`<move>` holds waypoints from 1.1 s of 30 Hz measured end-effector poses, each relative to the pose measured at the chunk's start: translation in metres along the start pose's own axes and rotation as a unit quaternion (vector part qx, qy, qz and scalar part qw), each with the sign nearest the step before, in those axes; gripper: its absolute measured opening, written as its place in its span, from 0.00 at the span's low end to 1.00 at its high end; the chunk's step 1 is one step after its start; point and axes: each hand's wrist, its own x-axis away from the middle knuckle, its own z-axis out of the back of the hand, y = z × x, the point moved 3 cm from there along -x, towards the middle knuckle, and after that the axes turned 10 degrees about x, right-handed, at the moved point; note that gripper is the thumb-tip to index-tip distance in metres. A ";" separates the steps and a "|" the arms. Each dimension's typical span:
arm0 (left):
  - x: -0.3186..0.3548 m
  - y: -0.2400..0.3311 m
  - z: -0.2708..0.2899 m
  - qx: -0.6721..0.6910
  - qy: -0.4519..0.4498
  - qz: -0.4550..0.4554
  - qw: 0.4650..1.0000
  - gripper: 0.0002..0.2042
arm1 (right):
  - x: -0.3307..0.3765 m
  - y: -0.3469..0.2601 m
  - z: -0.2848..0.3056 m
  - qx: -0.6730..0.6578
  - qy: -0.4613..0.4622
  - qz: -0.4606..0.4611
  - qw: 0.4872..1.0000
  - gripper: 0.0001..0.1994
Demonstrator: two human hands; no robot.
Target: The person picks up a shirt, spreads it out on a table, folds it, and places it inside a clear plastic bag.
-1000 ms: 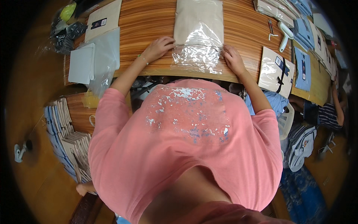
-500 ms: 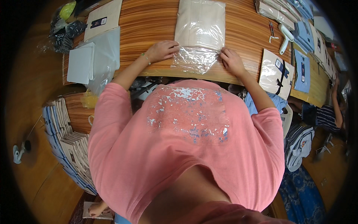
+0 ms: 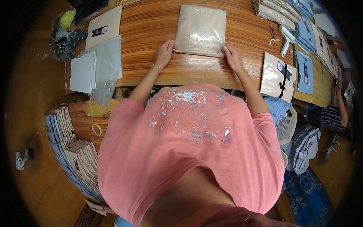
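Note:
A beige folded garment in a clear plastic bag (image 3: 200, 30) rests on the wood-grain table (image 3: 147, 22) in front of me, slightly turned. My left hand (image 3: 164, 53) grips its near left corner, with the thumb along the edge. At the near right corner my right hand (image 3: 233, 59) pinches the bag, fingers partly hidden beneath it. The bag's loose plastic end does not show along the near edge.
Left on the table lie white cards (image 3: 82, 73), clear bags (image 3: 107, 66) and a beige garment (image 3: 104, 26). To the right are a lint roller (image 3: 287, 41), a beige garment with a black band (image 3: 278, 77) and blue folded garments (image 3: 304, 72). Stacked garments (image 3: 77, 155) stand lower left.
The loose plastic end that stuck out toward me has gone out of sight beneath the package. The package has turned a little, and my hands have closed on its near corners.

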 end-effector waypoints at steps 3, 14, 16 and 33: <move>-0.007 0.008 -0.012 -0.014 0.096 0.030 0.995 0.15 | -0.009 -0.002 -0.008 -0.012 -0.021 -0.120 0.993 0.17; -0.017 0.003 -0.024 -0.081 0.118 0.038 0.989 0.13 | -0.008 0.000 -0.015 0.000 0.039 -0.202 0.979 0.17; -0.019 0.004 -0.024 -0.098 0.114 0.032 0.988 0.12 | -0.009 -0.002 -0.014 0.006 0.028 -0.215 0.976 0.17; -0.034 0.003 -0.023 -0.155 0.076 0.059 0.983 0.07 | -0.020 -0.018 -0.026 0.137 0.092 -0.230 0.959 0.11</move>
